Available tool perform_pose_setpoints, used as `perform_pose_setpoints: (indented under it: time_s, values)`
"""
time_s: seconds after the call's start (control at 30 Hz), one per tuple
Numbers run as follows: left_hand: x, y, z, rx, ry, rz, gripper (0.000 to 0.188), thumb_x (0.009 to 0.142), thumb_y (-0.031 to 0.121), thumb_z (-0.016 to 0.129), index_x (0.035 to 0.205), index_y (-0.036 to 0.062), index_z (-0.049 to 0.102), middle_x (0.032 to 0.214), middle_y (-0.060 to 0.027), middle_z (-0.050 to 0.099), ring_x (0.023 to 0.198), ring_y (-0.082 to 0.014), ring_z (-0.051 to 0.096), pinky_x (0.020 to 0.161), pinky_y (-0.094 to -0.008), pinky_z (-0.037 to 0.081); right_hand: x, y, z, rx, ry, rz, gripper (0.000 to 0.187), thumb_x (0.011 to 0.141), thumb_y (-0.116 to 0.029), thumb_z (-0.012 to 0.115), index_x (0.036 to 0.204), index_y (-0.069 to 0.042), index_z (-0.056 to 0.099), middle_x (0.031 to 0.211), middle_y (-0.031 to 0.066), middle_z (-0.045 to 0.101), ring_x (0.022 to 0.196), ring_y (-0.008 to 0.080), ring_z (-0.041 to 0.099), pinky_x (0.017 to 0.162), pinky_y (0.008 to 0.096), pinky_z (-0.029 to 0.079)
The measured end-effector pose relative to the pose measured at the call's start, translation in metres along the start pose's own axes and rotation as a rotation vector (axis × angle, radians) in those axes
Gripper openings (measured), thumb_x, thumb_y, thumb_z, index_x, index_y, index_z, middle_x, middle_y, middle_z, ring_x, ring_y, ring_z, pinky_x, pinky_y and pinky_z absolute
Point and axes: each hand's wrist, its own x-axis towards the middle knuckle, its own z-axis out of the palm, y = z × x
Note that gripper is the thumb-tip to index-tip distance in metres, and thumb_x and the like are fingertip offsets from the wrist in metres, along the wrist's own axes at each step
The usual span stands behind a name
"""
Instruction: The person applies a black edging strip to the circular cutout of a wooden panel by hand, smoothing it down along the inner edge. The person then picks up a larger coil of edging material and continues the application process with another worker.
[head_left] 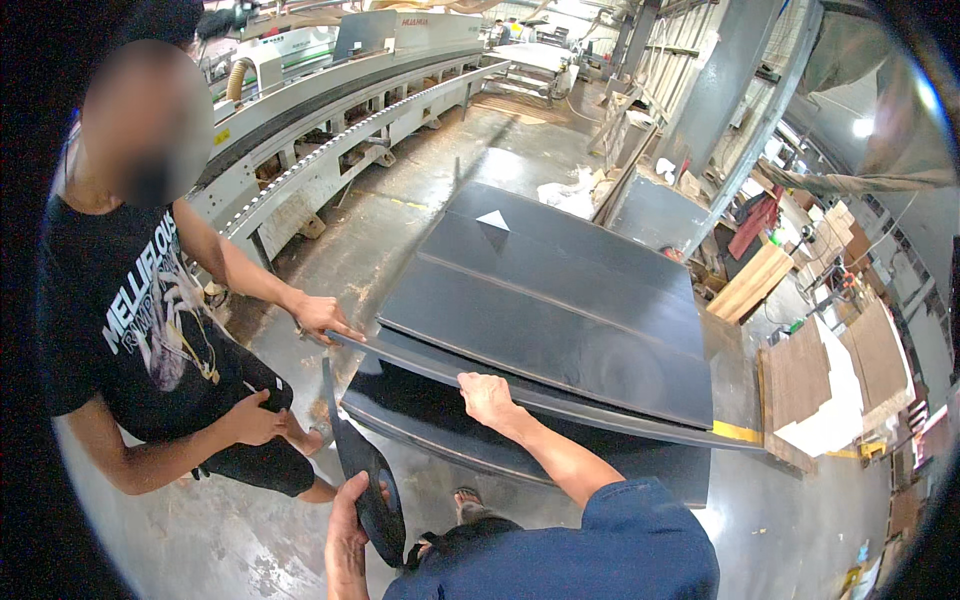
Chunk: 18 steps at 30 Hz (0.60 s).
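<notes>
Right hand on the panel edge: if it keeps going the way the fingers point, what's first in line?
Probably nothing new: the right hand already rests on the stack of dark panels, fingers pointing across its top sheet. The white triangle lies further on; depth unclear.

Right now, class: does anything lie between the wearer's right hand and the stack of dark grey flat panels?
Nothing visible does. The right hand already rests on the near edge of the stack of dark grey flat panels. A co-worker's hand touches the stack's left corner, off to the side.
</notes>
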Motion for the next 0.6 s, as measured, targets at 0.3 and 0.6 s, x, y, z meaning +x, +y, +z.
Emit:
perform_pose_setpoints:
  time_s: [0.3, 0.6]
  values:
    - [-0.042, 0.003, -0.037, -0.040, 0.028, -0.017, 0.031, 0.086, 0.027, 0.067, 0.105, 0.0030, 0.059, 0.086, -0.0082, 0.065, 0.074, -0.0188, 0.063, 0.067, -0.0324, 0.054, -0.054, -0.050, 0.039, 0.080, -0.121, -0.082, 0.047, 0.075, -0.005, 0.057, 0.122, -0.003, 0.052, 0.113, 0.0192, 0.060, 0.105, 0.0356, 0.060, 0.084, 0.0449, 0.051]
    - [-0.041, -0.010, -0.084, -0.072, -0.027, 0.051, 0.040, 0.084, 0.028, 0.071, 0.111, 0.0035, 0.055, 0.091, -0.0050, 0.060, 0.080, -0.0141, 0.059, 0.073, -0.0277, 0.051, -0.052, -0.041, 0.117, -0.184, -0.234, -0.137, 0.075, 0.073, -0.004, 0.066, 0.140, 0.000, 0.033, 0.139, 0.0226, 0.039, 0.129, 0.0366, 0.041, 0.100, 0.0445, 0.042]
